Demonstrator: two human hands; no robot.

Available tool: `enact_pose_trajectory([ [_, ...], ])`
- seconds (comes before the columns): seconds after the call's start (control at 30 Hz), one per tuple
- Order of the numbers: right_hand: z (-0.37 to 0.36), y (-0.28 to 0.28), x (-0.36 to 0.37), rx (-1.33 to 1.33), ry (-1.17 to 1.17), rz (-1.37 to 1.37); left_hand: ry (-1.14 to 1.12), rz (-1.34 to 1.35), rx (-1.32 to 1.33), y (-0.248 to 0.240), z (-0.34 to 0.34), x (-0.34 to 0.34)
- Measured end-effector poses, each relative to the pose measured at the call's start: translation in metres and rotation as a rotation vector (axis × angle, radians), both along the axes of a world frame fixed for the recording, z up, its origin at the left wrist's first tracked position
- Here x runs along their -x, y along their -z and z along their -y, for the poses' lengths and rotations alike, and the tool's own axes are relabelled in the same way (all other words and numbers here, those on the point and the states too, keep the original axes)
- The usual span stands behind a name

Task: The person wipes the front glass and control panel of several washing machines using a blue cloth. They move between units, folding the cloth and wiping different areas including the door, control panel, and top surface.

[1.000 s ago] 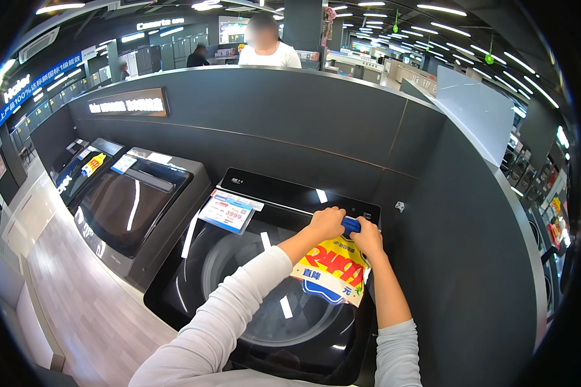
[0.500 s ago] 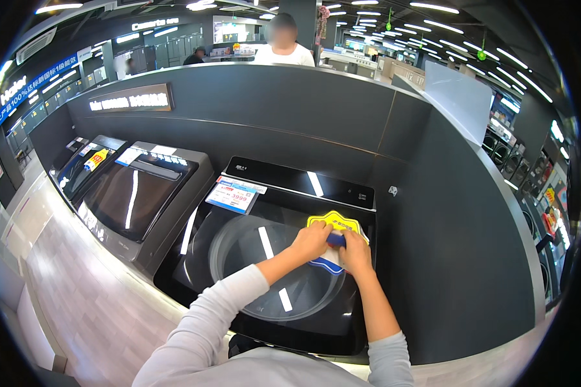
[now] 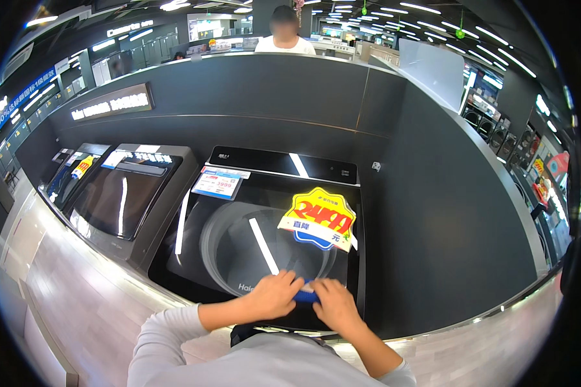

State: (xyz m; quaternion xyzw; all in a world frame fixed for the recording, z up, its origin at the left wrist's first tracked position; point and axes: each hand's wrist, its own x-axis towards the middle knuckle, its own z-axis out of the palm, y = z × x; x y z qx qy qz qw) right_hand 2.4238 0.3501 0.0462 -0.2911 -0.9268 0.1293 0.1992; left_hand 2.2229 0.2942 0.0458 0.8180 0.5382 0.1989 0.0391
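Note:
In front of me stands a black top-loading washing machine with a glass lid (image 3: 252, 245), its round drum opening showing through. Over the lid's near part, my left hand (image 3: 276, 295) and my right hand (image 3: 336, 303) are close together, fingers closed on a small blue item (image 3: 307, 295) with a pale patch. Its kind is not clear, as the fingers cover both ends. Farther back on the lid lies a star-edged yellow, red and blue promotional sign (image 3: 321, 219), apart from both hands. A white and blue price card (image 3: 217, 183) rests at the lid's back left corner.
Beyond the lid runs a black control panel (image 3: 284, 164). Two more washing machines stand to the left, the nearer one grey and black (image 3: 126, 193). A dark partition wall (image 3: 239, 93) encloses the back and right; a person (image 3: 284, 39) is behind it.
Both hands have come back from the promotional sign toward me with the blue item between them. The sign stays on the lid, its front now uncovered. My view has shifted slightly.

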Motion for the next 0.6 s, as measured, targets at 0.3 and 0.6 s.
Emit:
enact_pose_trajectory([
  [0.3,0.011,-0.044,-0.032,0.463,-0.11,0.201,0.188,0.121,0.582,-0.042,0.018,-0.008],
  [0.6,-0.107,-0.054,0.006,0.094,0.258,-0.263,-0.065,0.21,0.052,-0.055,-0.126,0.006],
])
